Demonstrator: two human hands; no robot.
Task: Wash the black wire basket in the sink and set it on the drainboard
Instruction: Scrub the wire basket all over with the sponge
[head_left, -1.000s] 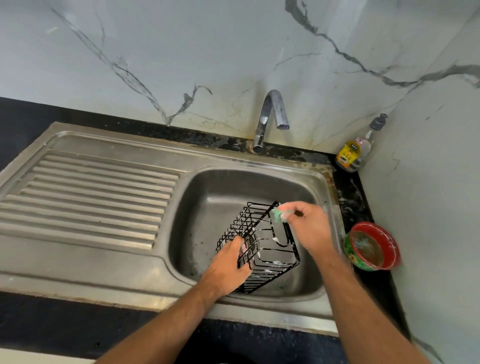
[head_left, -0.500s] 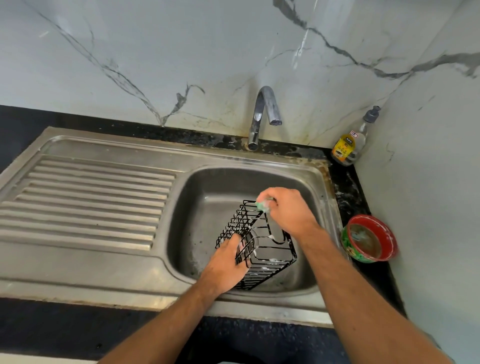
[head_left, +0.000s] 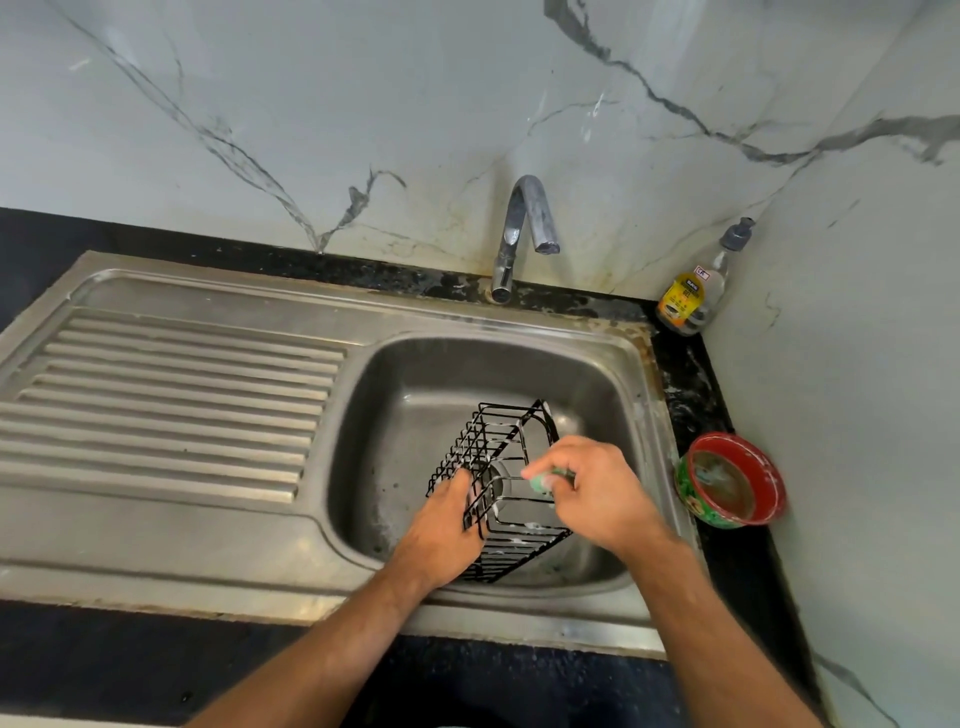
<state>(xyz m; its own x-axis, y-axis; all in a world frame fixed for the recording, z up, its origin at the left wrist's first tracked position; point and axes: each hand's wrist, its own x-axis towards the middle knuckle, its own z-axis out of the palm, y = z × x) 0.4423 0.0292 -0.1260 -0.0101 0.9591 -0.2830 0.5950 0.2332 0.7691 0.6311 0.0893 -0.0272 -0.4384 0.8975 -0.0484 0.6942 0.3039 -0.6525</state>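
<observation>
Spreading across the far side and the right is a white marble-patterned wall (head_left: 363, 104) with grey veins, standing above a dark speckled stone surface (head_left: 78, 660). Sitting in that surface is a stainless steel sink (head_left: 395, 415) whose ribbed steel drainboard (head_left: 156, 415) is lying to the left of the basin. A curved chrome tap (head_left: 519, 228) is rising behind the basin. Inside the basin, tilted on its side, the black wire basket (head_left: 498, 467) is showing flecks of white foam. The left hand (head_left: 441, 530) is gripping the basket's near edge, fingers curled through the wires. The right hand (head_left: 592, 493) is pinching a small green scrub pad (head_left: 540, 482) against the basket's wires. A round red-and-green tub (head_left: 730, 480) is sitting on the surface right of the sink, and a clear pump bottle with a yellow label (head_left: 688, 293) is standing in the corner.
</observation>
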